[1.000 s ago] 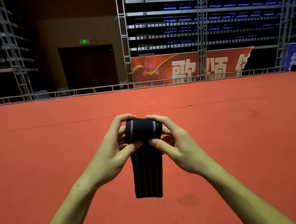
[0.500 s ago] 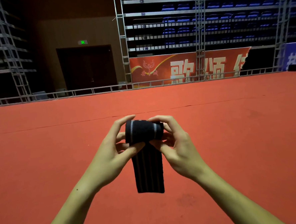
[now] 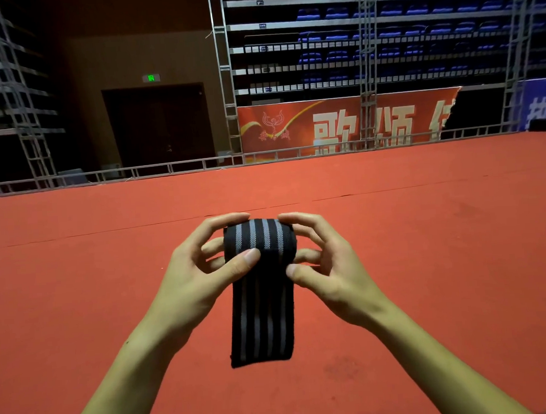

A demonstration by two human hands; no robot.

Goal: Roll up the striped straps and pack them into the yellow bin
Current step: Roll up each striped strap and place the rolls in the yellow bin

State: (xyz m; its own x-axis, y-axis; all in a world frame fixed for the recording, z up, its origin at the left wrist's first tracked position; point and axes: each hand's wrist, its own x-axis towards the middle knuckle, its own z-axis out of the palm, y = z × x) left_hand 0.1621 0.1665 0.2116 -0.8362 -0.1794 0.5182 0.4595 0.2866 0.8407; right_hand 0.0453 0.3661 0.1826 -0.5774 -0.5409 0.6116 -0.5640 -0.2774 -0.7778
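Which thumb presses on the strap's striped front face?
The left hand: its thumb lies across the striped strap. The right hand thumb only meets the strap's edge.

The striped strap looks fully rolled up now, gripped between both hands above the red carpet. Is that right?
Not quite. The striped strap is only partly rolled: the head view shows a roll at the top, with a flat tail hanging down below it. The rest holds: the left hand and the right hand both grip the roll, above the red carpet.

Red carpeted floor (image 3: 428,261), thin seam lines across it, faint dark stain near bottom centre
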